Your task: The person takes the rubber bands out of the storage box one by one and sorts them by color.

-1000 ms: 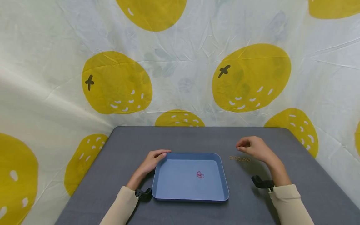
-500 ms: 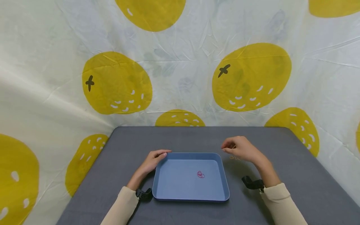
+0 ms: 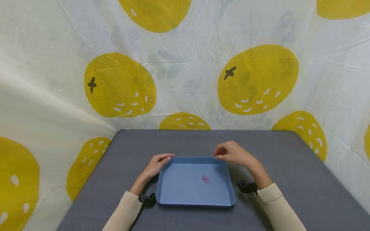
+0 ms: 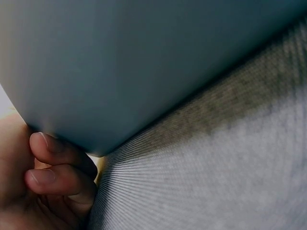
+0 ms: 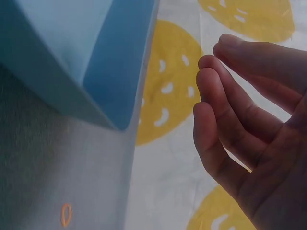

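A shallow blue tray (image 3: 193, 200) lies on the grey table. My left hand (image 3: 157, 163) grips its far left corner. In the left wrist view, curled fingers (image 4: 62, 179) sit against the tray's corner. Inside the tray, right of the middle, is a small cluster of thin red loops (image 3: 205, 179) like rubber bands. My right hand (image 3: 234, 153) hovers at the tray's far right corner, fingers bent and thumb close to the fingertips; I cannot tell whether anything thin is between them. One orange-yellow loop (image 5: 66, 214) shows on the table in the right wrist view.
The grey table (image 3: 138, 141) extends behind and on both sides of the tray. A white curtain with yellow fruit prints (image 3: 185, 80) hangs right behind the table's far edge. Each wrist wears a black band, the right one (image 3: 247, 186) beside the tray's right wall.
My right hand has moved left from above the row of yellow loops to the tray's far right corner, and it now hides that row in the head view. The left hand and tray stay put.
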`<state>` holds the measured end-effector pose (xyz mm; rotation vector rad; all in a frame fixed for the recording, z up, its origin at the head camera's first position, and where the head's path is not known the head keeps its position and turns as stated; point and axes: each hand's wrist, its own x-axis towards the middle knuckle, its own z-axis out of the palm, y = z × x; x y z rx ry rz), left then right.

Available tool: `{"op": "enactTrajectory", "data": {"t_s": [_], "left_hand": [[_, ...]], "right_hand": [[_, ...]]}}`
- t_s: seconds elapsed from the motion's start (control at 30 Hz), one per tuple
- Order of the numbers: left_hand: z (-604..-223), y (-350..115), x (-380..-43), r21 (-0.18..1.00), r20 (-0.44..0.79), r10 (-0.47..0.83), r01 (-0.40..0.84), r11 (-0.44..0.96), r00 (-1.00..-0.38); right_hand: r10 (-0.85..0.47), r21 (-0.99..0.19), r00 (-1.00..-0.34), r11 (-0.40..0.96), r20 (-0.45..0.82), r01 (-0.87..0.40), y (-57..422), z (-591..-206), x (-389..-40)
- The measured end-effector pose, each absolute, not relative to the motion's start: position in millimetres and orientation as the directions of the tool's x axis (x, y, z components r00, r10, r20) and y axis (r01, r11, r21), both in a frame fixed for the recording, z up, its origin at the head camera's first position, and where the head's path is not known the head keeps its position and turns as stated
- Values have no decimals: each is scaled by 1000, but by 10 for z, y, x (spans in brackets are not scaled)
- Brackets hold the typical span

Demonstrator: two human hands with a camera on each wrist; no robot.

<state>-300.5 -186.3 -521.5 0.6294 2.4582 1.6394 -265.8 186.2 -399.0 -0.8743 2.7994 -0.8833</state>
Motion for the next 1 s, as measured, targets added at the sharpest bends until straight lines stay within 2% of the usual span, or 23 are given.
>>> {"op": "enactTrajectory", "data": {"t_s": [0.63, 1.0], "left_hand": [[-5182, -1864, -2998, 912, 111, 399, 252, 322, -910], [-5189, -1864, -2998, 913, 123, 395, 260, 314, -910]], "right_hand": [[-681, -580, -730, 617, -54, -532, 1356, -4185, -2778], [-690, -599, -718, 613, -89, -515, 1249, -4325, -2780]]}}
